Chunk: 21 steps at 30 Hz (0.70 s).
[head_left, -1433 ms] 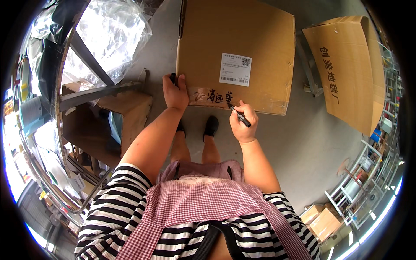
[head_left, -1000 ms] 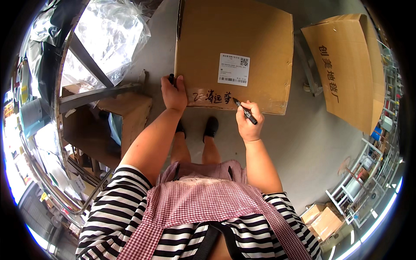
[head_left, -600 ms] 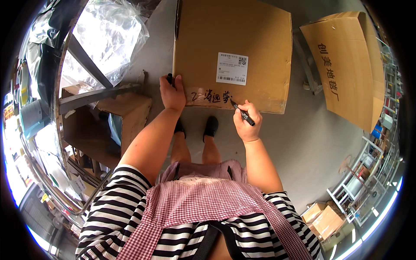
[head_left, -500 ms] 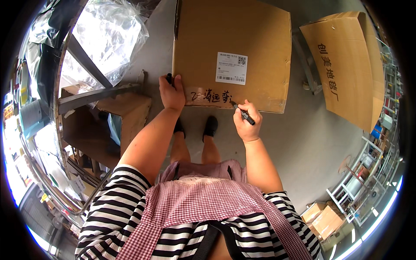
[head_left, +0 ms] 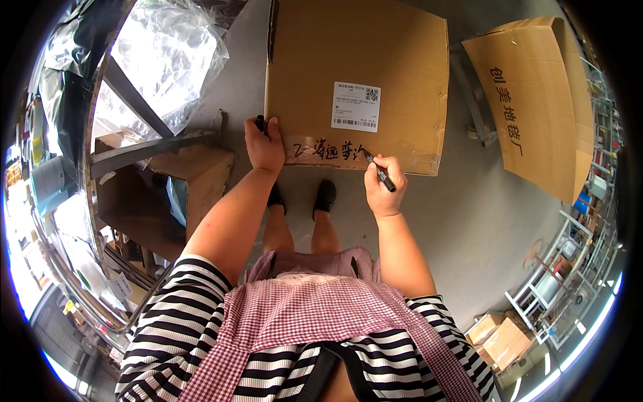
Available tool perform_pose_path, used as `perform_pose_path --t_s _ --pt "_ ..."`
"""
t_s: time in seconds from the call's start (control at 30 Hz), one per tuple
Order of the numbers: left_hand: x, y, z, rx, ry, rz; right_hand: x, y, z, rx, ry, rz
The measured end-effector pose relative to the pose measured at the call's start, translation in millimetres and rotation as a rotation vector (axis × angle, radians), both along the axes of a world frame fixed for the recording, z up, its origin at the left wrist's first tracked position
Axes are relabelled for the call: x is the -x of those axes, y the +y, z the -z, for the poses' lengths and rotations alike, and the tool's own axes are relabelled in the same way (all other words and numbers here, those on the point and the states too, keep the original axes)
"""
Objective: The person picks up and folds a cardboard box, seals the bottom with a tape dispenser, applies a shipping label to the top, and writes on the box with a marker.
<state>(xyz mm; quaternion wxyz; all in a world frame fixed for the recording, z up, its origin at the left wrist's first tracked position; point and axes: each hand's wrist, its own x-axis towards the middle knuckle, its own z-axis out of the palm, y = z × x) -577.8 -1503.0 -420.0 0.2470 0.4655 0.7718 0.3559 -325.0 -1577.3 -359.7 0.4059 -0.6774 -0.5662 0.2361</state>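
A large brown cardboard box [head_left: 395, 60] is in front of me, with a white printed label [head_left: 355, 107] on its upper face. Handwritten black characters [head_left: 321, 151] run along the edge nearest me. My right hand [head_left: 386, 187] is closed round a black marker [head_left: 383, 175], its tip at the right end of the writing. At the box's near left corner, my left hand [head_left: 265, 147] is closed on a small black marker cap [head_left: 260, 123] and rests against the cardboard.
To the right leans another brown cardboard piece [head_left: 536, 87] with dark printing. Clear plastic wrap [head_left: 167, 60] and a metal frame [head_left: 151, 149] are at the left, above an open carton [head_left: 201, 174]. A white metal rack [head_left: 556, 281] and small boxes [head_left: 506, 342] lie lower right.
My right hand has shifted slightly right with the marker, and the last handwritten character has gained strokes. My left hand stays at the box corner.
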Motion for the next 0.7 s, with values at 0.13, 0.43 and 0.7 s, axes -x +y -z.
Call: perform_pose_path --t_s 0.13,0.43,0.7 --pt "1.0 -0.3 0.1 0.008 0.004 0.002 1.8 -0.1 -2.3 -0.02 -0.018 -0.033" --pt "0.3 -0.5 -0.9 0.004 -0.017 0.001 -5.5 -2.4 -3.4 -0.037 -0.007 -0.077" --pt "0.1 0.3 -5.8 0.031 -0.024 0.018 -5.3 0.0 -5.6 -0.052 0.029 -0.056"
